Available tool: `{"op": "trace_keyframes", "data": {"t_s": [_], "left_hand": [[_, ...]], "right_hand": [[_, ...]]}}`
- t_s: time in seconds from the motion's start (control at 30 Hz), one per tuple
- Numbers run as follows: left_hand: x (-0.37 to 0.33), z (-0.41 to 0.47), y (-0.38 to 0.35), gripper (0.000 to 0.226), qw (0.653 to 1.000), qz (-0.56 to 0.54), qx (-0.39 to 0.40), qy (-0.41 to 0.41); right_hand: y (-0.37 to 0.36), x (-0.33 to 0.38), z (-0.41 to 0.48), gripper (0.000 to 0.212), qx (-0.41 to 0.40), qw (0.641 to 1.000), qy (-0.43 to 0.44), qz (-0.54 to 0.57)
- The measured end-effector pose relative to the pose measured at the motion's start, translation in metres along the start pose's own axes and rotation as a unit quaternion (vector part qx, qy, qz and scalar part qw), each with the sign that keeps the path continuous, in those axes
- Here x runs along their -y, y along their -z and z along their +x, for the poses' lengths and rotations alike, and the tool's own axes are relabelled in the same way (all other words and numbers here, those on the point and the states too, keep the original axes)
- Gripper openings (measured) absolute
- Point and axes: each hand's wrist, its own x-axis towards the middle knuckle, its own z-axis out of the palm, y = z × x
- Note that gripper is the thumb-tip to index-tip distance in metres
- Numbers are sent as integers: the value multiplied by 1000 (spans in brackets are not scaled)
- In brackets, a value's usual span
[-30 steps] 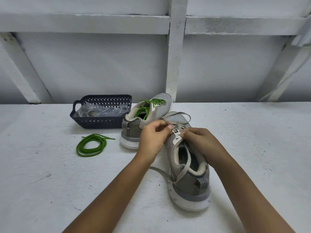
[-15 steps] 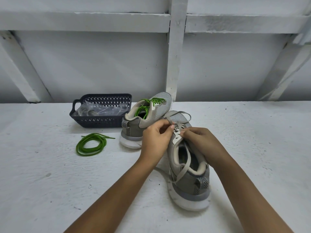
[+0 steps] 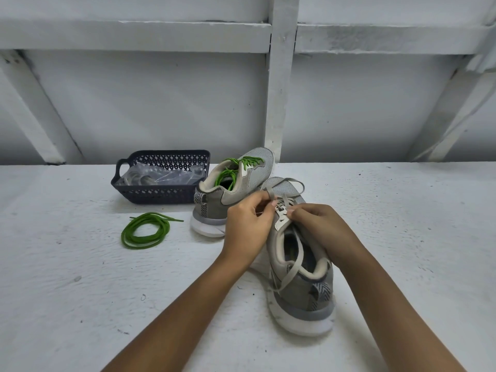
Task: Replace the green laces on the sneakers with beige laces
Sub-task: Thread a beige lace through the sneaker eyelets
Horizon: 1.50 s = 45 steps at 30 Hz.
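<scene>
A grey sneaker lies near me, heel toward me, partly threaded with a beige lace. My left hand pinches one end of that lace at the eyelets on the sneaker's left side. My right hand grips the sneaker's right side by the eyelets and pinches the lace there. A loose loop of the lace arcs over the toe. Behind it stands the second grey sneaker, still laced in green. A removed green lace lies coiled on the table to the left.
A dark plastic basket holding clear plastic bags with laces stands at the back left of the white table. A white wall with beams rises right behind the table.
My left hand has shifted slightly right and up along the eyelets, drawing the beige lace. The right hand and both sneakers stay nearly where they were.
</scene>
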Motion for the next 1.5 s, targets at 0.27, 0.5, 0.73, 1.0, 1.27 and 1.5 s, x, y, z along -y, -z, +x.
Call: {"op": "trace_keyframes", "data": {"t_s": [0.27, 0.5, 0.73, 1.0, 1.27, 1.5], "left_hand": [[2, -1, -1, 12, 997, 33, -7, -70], [2, 2, -2, 14, 996, 45, 18, -80], [1, 12, 3, 14, 991, 52, 120, 2], [-7, 1, 11, 36, 974, 92, 208, -2], [-11, -19, -5, 28, 988, 118, 91, 40], [-12, -27, -4, 35, 993, 83, 57, 56]], "right_hand": [[0, 0, -1, 17, 7, 1000, 2, -2], [0, -2, 0, 21, 6, 1000, -2, -26], [0, -2, 2, 28, -4, 999, 12, -47], [2, -2, 3, 14, 44, 997, 26, -66], [-3, -4, 4, 18, -30, 981, 92, -169], [14, 6, -5, 24, -64, 992, 79, 69]]}}
